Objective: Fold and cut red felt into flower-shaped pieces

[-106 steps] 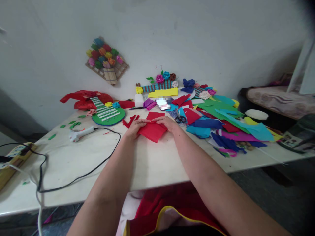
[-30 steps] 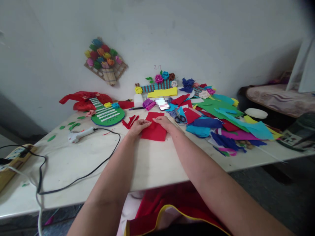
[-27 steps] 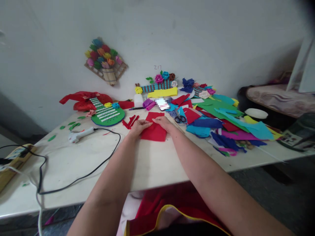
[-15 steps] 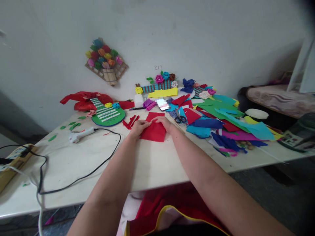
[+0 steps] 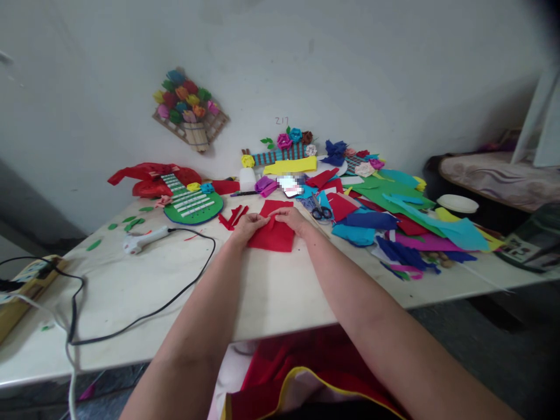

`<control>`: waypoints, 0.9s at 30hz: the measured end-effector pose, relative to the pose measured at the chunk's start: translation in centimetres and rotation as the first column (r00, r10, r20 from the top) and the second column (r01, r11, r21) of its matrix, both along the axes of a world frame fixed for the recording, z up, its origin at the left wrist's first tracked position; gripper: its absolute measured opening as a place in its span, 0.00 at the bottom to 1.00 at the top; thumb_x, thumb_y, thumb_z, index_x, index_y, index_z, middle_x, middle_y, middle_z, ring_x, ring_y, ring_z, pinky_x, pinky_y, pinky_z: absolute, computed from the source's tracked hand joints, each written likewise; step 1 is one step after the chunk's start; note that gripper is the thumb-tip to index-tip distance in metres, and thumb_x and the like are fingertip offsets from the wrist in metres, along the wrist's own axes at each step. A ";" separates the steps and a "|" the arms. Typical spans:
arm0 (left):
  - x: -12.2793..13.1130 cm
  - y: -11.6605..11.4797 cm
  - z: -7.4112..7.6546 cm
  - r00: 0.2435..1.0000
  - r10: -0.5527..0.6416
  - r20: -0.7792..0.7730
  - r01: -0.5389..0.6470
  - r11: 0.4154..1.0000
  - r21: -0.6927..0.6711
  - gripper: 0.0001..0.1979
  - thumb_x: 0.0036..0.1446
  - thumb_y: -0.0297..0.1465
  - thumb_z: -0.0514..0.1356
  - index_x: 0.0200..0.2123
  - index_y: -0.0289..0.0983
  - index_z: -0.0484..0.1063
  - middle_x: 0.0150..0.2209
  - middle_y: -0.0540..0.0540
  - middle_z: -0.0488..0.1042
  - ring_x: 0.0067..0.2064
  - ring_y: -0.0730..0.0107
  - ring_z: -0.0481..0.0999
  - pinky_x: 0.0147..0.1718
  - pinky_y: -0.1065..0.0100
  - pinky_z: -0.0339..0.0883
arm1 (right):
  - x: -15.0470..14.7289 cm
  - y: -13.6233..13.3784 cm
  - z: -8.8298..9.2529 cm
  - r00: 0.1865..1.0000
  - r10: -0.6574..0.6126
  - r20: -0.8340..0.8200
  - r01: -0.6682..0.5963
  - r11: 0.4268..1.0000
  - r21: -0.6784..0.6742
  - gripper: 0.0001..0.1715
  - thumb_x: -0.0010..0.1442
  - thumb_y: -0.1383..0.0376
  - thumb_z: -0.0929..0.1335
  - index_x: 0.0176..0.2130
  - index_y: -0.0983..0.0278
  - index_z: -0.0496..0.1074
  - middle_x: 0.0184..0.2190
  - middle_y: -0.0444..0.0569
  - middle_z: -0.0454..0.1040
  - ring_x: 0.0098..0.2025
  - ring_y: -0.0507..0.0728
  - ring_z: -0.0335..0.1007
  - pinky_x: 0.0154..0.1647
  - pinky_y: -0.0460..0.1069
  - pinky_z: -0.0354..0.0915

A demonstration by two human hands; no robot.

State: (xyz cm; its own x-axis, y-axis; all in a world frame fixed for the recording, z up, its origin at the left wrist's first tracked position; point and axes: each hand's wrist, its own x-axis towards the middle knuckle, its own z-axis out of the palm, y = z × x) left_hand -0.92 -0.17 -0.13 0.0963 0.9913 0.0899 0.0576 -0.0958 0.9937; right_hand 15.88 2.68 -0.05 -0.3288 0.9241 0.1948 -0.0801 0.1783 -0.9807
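Note:
A square of red crepe paper (image 5: 275, 238) lies on the white table in front of me. At its left side my left hand (image 5: 250, 226) pinches the sheet near its middle. My right hand (image 5: 290, 218) meets it from the other side, fingertips closed on the same paper. Between the two sets of fingertips the sheet is gathered into a small crease. Narrow red paper scraps (image 5: 233, 218) lie just beyond my left hand. Scissors (image 5: 321, 213) with dark handles rest to the right of my right hand.
A glue gun (image 5: 146, 238) with a black cord lies left, near a power strip (image 5: 32, 291). Behind it stands a green guitar-shaped craft (image 5: 192, 205). Coloured paper sheets (image 5: 394, 195) heap up on the right. A phone (image 5: 289, 185) lies at the back, and a large bottle (image 5: 531, 242) stands far right.
The paper's middle is pinched up a little more between my fingertips, and my right hand has shifted very slightly. The rest of the table is unchanged.

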 end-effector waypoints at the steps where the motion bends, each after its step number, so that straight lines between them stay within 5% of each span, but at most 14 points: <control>1: 0.0 0.0 0.0 1.000 -0.001 -0.001 0.001 1.000 -0.006 0.18 0.35 0.42 0.68 0.22 0.34 0.69 0.19 0.51 0.70 0.20 0.75 0.67 0.20 0.72 0.57 | 0.0 0.0 0.0 1.000 -0.006 0.002 0.006 1.000 -0.009 0.09 0.43 0.69 0.68 0.29 0.65 0.76 0.28 0.45 0.75 0.34 0.53 0.68 0.40 0.49 0.62; 12: 0.3 -0.4 0.5 0.999 -0.035 0.029 0.037 0.996 -0.076 0.20 0.29 0.40 0.70 0.24 0.34 0.70 0.21 0.49 0.72 0.22 0.72 0.70 0.22 0.71 0.62 | -0.1 0.0 0.0 0.997 -0.071 0.035 0.073 0.995 -0.061 0.05 0.42 0.66 0.69 0.25 0.66 0.73 0.23 0.43 0.72 0.28 0.51 0.66 0.32 0.47 0.61; 27: 0.4 -0.6 0.6 0.999 -0.027 -0.017 0.027 1.000 0.003 0.19 0.37 0.43 0.67 0.22 0.35 0.66 0.20 0.52 0.69 0.21 0.76 0.66 0.20 0.73 0.57 | 0.1 0.3 -0.5 0.994 -0.012 -0.113 -0.003 0.991 -0.135 0.08 0.40 0.62 0.71 0.21 0.65 0.69 0.17 0.42 0.69 0.22 0.51 0.65 0.27 0.47 0.62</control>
